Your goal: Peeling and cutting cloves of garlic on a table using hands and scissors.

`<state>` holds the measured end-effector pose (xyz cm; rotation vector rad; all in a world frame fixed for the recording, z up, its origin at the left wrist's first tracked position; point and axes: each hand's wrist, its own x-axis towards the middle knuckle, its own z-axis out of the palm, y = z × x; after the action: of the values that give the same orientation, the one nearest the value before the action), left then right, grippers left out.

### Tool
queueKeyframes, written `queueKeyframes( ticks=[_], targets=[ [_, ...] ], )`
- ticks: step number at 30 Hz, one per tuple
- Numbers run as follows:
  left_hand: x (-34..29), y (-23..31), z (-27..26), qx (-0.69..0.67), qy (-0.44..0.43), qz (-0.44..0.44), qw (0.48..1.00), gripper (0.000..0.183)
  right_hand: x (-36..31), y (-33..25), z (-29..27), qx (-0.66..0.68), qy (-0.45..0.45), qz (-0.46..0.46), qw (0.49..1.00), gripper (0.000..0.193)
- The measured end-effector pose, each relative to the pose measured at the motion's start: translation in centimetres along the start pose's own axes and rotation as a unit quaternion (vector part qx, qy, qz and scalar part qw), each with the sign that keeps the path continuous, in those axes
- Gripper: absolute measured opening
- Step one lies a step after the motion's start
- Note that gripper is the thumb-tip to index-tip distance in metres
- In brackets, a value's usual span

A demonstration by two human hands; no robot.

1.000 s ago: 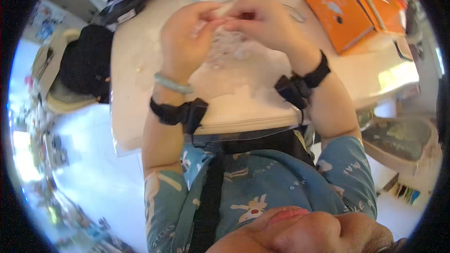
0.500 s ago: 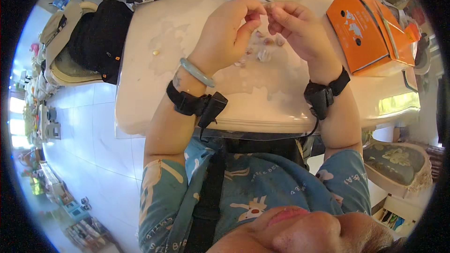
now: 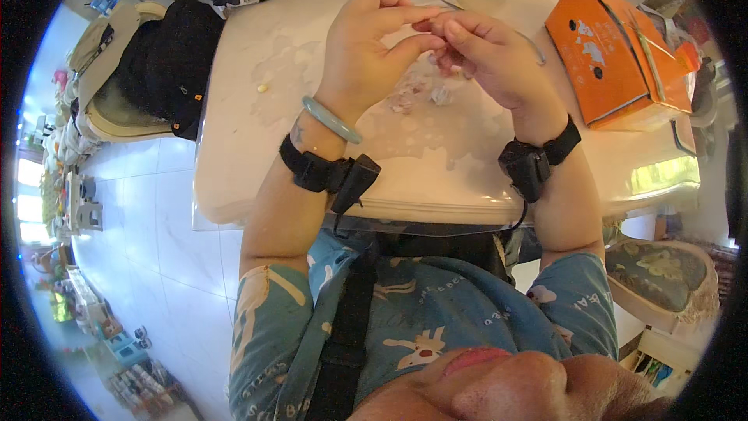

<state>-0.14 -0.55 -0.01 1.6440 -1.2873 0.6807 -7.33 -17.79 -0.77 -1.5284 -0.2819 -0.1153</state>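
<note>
While you sit at the pale desk (image 3: 257,179), an orange carton (image 3: 604,62) lies to your right and crumpled clear wrapper scraps (image 3: 421,95) lie beneath your hands. Your left hand (image 3: 366,51) and right hand (image 3: 487,58) meet fingertip to fingertip, pinching a small reddish piece (image 3: 425,26) above the desk; its kind cannot be told. Judged from this, peeling or unwrapping is in hand. The next pull calls for a firm pinch and a small, steady tug.
</note>
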Motion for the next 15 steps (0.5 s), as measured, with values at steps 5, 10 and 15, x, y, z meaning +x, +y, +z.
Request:
queueKeyframes(
  ticks=[5, 10, 15],
  targets=[
    [-0.4, -0.4, 0.3, -0.110, 0.010, -0.037, 0.993, 0.018, -0.2, -0.3, 0.5, 0.064, -0.018, 0.057, 0.996, 0.026],
    [-0.9, 0.5, 0.6, -0.323, 0.010, -0.179, 0.929, 0.020, -0.5, -0.1, -4.8, -0.528, 0.147, 0.052, 0.835, 0.035],
    [-0.2, 0.2, 0.5, -0.306, 0.017, -0.244, 0.920, 0.019, -0.2, 1.2, -8.9, -0.653, 0.143, 0.248, 0.701, 0.045]
  ],
)
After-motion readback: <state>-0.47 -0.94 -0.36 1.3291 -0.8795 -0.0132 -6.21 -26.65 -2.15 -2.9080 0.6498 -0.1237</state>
